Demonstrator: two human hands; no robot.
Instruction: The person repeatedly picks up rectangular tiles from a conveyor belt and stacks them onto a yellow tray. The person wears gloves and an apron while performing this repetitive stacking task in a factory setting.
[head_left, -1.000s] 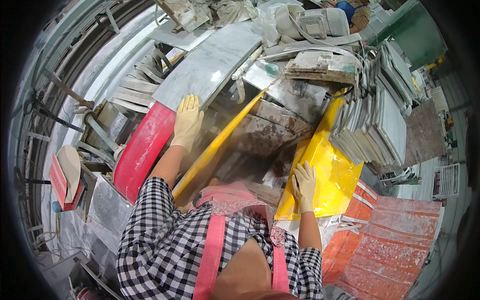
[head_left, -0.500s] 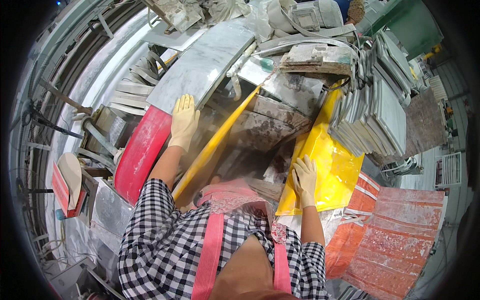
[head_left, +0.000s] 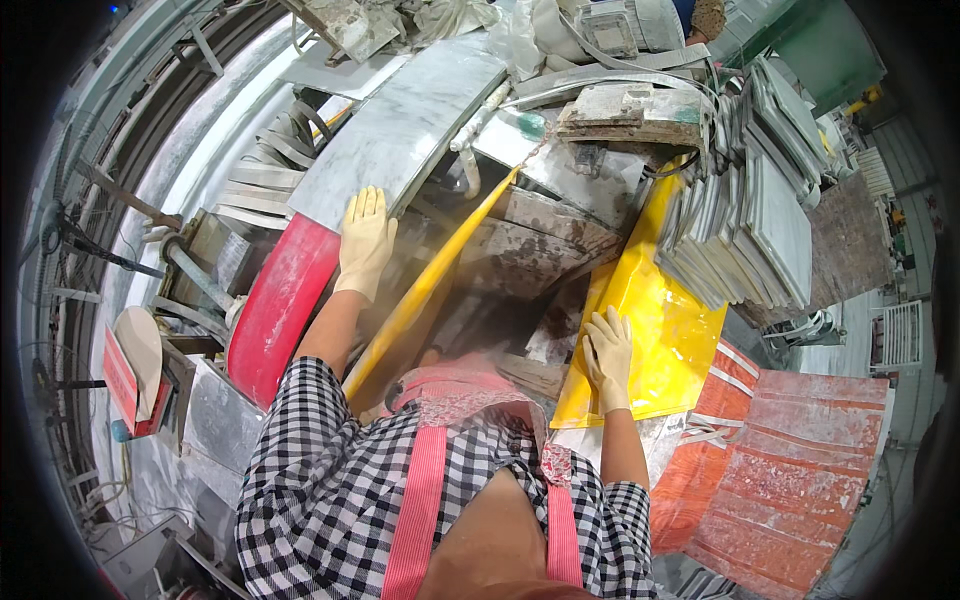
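Note:
A long grey-white marble slab [head_left: 415, 115] with faint veins lies at the upper left, its near end over a red surface [head_left: 275, 310]. My left hand [head_left: 365, 245], in a cream glove, rests with outstretched fingers at the slab's near right corner; its palm hangs beside the red surface. On the right, a glossy yellow sheet [head_left: 665, 350] with whitish smears drapes down over the work area. My right hand [head_left: 608, 360], gloved alike, lies flat on that sheet's left part, fingers slightly spread. Neither hand has anything enclosed in its fingers.
A narrow yellow strip [head_left: 435, 275] slants between my arms. Thin stone tiles [head_left: 740, 220] stand stacked on the right. Behind the hollow sits a grimy machine housing [head_left: 635, 115]. A dusty orange-red panel [head_left: 795, 465] is at lower right, and pale curved strips [head_left: 260, 185] pile up at left.
The marble slab has shifted slightly toward me and left, and my left hand has moved a little with it. My right hand stays on the yellow sheet.

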